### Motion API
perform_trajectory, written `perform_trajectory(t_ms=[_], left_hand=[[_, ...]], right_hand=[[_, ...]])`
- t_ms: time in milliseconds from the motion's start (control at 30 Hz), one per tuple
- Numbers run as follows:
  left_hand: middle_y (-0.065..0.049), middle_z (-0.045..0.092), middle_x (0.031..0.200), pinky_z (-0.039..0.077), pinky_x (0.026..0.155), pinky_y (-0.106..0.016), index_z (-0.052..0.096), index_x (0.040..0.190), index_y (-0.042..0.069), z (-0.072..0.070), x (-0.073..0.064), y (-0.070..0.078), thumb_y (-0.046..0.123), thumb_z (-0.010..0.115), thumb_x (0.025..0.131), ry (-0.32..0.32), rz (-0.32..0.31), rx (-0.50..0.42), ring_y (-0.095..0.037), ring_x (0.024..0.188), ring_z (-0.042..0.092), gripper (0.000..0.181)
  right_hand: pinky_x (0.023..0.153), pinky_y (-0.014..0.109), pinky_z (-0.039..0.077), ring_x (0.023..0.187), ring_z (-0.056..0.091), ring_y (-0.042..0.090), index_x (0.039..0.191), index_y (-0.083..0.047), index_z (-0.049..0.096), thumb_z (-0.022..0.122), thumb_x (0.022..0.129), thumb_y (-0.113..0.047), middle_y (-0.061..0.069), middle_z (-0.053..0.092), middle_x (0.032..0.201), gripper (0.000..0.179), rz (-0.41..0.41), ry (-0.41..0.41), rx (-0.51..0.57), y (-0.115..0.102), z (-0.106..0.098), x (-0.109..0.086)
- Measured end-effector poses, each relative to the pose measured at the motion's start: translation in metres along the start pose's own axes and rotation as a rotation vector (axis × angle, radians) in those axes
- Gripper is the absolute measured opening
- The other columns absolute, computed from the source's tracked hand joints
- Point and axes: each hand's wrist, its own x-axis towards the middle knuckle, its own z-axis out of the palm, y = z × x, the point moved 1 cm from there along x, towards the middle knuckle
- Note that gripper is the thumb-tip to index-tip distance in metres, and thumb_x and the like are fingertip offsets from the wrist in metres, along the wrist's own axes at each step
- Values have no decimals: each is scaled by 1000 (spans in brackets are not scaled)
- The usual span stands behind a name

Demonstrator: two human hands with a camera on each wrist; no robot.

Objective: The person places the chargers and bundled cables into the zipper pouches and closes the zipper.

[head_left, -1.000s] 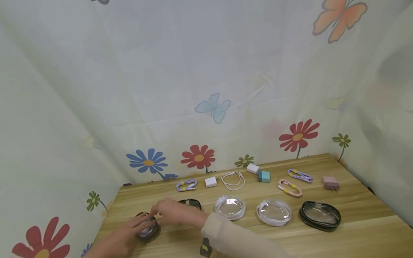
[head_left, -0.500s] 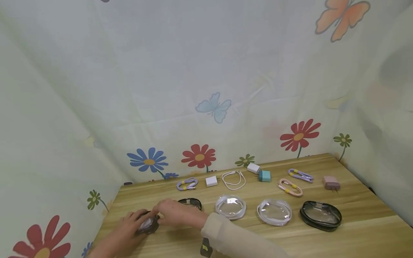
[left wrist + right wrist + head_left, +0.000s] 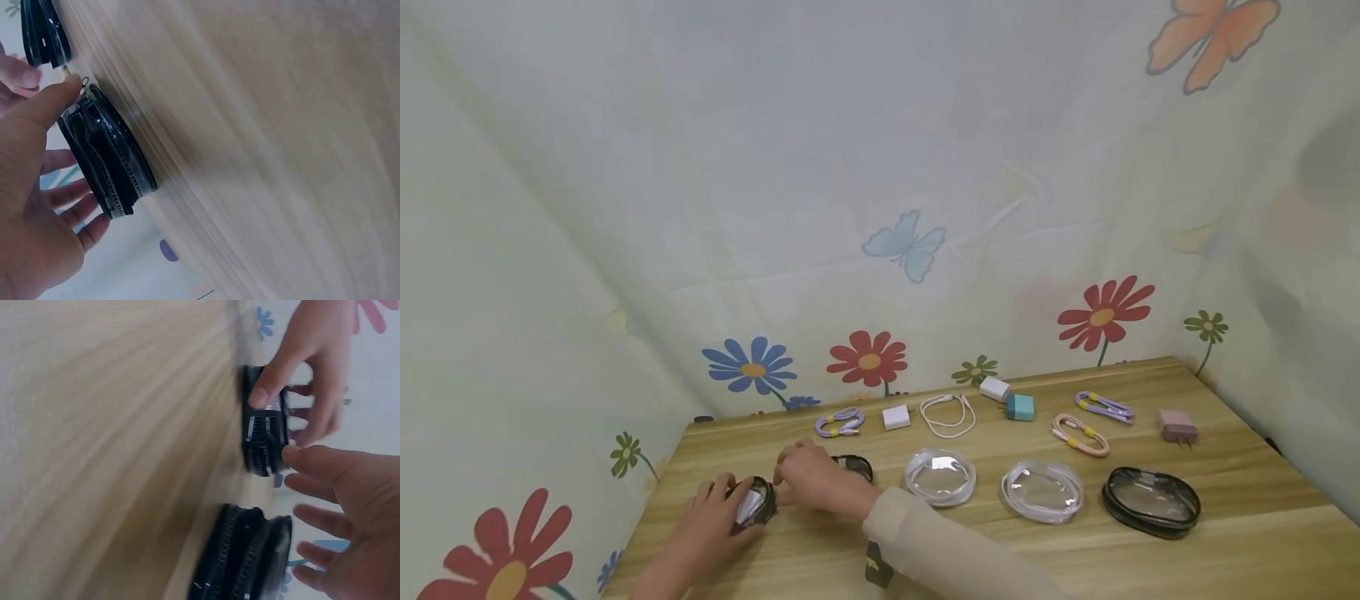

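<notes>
A small black-rimmed zip pouch [image 3: 760, 505] with a clear top stands on the left of the table; something pale shows through the top. My left hand [image 3: 713, 518] holds it, thumb on the near side and fingers along the far side, as the left wrist view shows on the black zipped wall [image 3: 109, 159]. Just right of the pouch is my right hand [image 3: 820, 479], its fingers loosely extended and holding nothing. In the right wrist view its thumb tip lies at the pouch's end [image 3: 265, 444]; whether it touches cannot be told.
A second black pouch [image 3: 856, 467] sits partly behind my right hand. Two white-rimmed pouches [image 3: 940, 477] and a black pouch [image 3: 1152, 502] continue rightward. Behind lie coiled cables [image 3: 840, 422] and plug adapters [image 3: 897, 417] on the wooden table [image 3: 985, 558]. A floral curtain [image 3: 790, 167] borders it.
My right hand has drawn back from the pouch's edge, up and to the right. The left hand now grips the pouch by its sides, which sits slightly higher and further right in view.
</notes>
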Motion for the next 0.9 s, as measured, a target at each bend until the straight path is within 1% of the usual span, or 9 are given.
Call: perform_trajectory(t_ms=[67, 133, 233, 333, 400, 467, 733, 800, 900], left_hand=[[-18, 51, 130, 48, 86, -60, 58, 141, 7, 1, -1, 1, 51, 81, 82, 33, 25, -6, -41, 115, 50, 77], [-22, 49, 136, 48, 91, -63, 56, 142, 4, 2, -3, 1, 43, 84, 82, 67, 61, -22, -46, 122, 48, 77], [-27, 48, 141, 46, 98, -63, 54, 143, 0, 4, -5, 1, 31, 85, 83, 98, 103, -83, -48, 128, 47, 74], [-31, 46, 144, 46, 101, -61, 51, 145, -4, 7, -6, 1, 24, 81, 87, 87, 113, -139, -50, 129, 48, 71], [-34, 45, 144, 46, 101, -61, 49, 146, -5, 9, -6, 1, 22, 78, 90, 64, 102, -166, -51, 129, 50, 69], [-35, 45, 145, 47, 100, -60, 47, 146, -7, 10, -5, 1, 22, 75, 93, 39, 86, -176, -51, 128, 51, 67], [-40, 45, 142, 47, 100, -59, 45, 144, -14, 7, -5, 7, 20, 70, 96, 38, 45, -201, -52, 125, 53, 63], [-40, 46, 141, 47, 99, -58, 45, 143, -14, 7, -5, 8, 19, 70, 97, 45, 38, -199, -53, 124, 54, 62], [-40, 47, 139, 49, 97, -58, 46, 142, -14, 7, -6, 9, 19, 71, 96, 63, 35, -193, -52, 122, 56, 62]], right_hand=[[104, 41, 45, 127, 51, 21, 102, -31, 81, 81, 85, -44, -10, 63, 131, 21, 52, 1, -47, -2, 5, 1], [110, 46, 38, 134, 46, 23, 92, -34, 81, 83, 81, -49, -12, 60, 137, 18, 100, -1, -94, -4, 10, 3], [117, 54, 29, 143, 39, 25, 79, -36, 77, 83, 77, -57, -15, 56, 143, 21, 164, -5, -173, -11, 17, 7], [118, 61, 21, 147, 35, 24, 90, -38, 78, 81, 75, -64, -18, 54, 145, 30, 203, -11, -238, -18, 21, 11], [117, 65, 18, 148, 33, 23, 103, -38, 77, 79, 74, -66, -19, 54, 145, 40, 216, -8, -263, -22, 24, 13], [117, 67, 17, 148, 33, 23, 112, -38, 76, 78, 75, -67, -19, 55, 144, 47, 229, 1, -276, -24, 25, 15], [116, 69, 16, 146, 35, 20, 103, -44, 76, 78, 78, -62, -22, 55, 142, 30, 285, 9, -313, -33, 30, 16], [116, 68, 18, 145, 36, 20, 101, -43, 77, 79, 79, -59, -22, 56, 141, 27, 290, 21, -306, -34, 31, 17], [115, 67, 22, 143, 37, 21, 103, -39, 77, 79, 79, -59, -18, 57, 140, 30, 280, 37, -286, -32, 35, 17]])
